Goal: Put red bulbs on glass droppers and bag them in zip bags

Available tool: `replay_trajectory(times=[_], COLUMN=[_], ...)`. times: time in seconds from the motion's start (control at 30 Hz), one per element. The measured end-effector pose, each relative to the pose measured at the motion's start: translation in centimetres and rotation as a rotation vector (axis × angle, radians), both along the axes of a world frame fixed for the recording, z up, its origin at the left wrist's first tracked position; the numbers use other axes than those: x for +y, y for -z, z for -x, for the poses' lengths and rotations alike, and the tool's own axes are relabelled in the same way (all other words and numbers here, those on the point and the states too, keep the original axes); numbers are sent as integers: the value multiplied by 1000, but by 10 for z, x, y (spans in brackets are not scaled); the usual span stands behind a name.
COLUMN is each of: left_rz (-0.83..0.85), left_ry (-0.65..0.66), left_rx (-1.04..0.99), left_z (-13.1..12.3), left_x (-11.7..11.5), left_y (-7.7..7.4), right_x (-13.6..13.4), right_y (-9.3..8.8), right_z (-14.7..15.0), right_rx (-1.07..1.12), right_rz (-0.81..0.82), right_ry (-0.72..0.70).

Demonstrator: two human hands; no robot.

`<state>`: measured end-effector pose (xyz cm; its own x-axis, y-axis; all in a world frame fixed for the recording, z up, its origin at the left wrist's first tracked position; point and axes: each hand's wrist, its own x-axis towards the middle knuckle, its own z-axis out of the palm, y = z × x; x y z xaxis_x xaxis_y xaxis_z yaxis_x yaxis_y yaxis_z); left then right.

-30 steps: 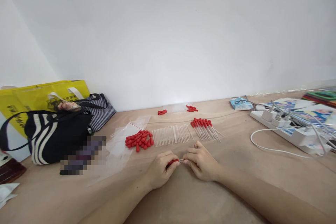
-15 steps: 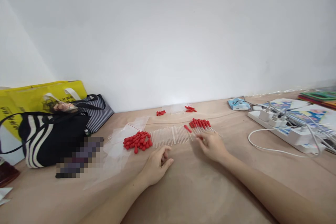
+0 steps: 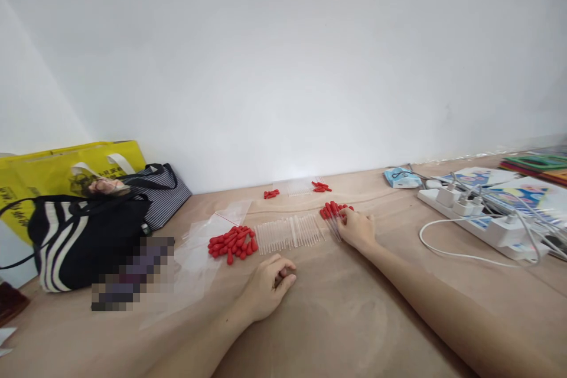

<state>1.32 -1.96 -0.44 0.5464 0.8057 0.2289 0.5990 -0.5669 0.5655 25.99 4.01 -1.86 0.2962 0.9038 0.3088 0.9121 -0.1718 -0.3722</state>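
The bulbs [image 3: 233, 242] are red, the tubes [image 3: 293, 232] clear, the tabletop [image 3: 336, 319] tan. The black bag [image 3: 106, 236] bears curved white stripes (the pinstriped bag [image 3: 167, 199] alternates dark and pale), while the yellow bag [image 3: 48, 162] has dark lettering.

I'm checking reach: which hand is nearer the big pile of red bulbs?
Left. The left hand is just in front and to the right of the big pile; the right hand is farther right, past the row of clear tubes, at the red-topped tubes.
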Motion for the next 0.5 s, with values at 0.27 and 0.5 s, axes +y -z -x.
replay_trajectory(times=[0.27, 0.5], left_rz=[-4, -15], left_ry=[12, 11], left_rx=[6, 12], left_z=[0, 0], left_x=[0, 0], left_y=[0, -1], right_x=[-4, -1], right_y=[-2, -8], right_z=[2, 10], right_rx=[15, -4], right_rz=[-46, 8], right_ry=[-34, -3])
